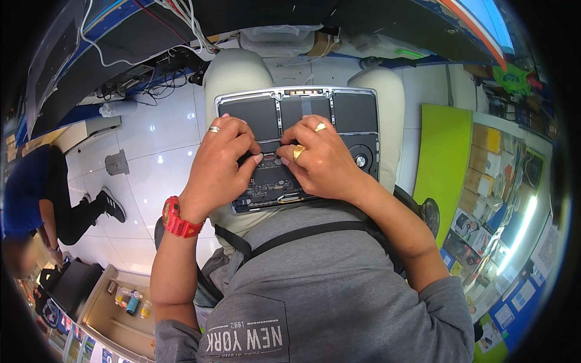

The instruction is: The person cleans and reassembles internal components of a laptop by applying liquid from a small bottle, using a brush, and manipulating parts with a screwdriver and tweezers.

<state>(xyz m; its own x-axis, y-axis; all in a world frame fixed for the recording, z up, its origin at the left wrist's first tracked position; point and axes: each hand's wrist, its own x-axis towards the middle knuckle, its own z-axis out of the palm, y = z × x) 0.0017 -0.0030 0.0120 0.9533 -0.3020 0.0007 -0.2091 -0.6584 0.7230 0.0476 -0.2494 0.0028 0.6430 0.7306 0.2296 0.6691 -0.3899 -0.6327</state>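
An opened laptop (357, 112) rests across the person's knees, with black battery cells, a circuit board and a round fan-like part at the right showing. My left hand (224, 157) is bent over its left middle, thumb and forefinger drawn together at a connector near the board's upper edge. My right hand (311, 157) is curled just to the right of that connector, fingertips down on the laptop's middle. Whatever either set of fingertips grips is too small or hidden to make out. A red watch is on my left wrist, gold rings on my right fingers.
Another person (27, 187) in blue crouches at the left, beside a beige drawer (115, 314). Cables (163, 85) and plastic bins (278, 39) lie under the desk (133, 30) ahead. A green panel (439, 157) and a glass display case (502, 199) stand at the right.
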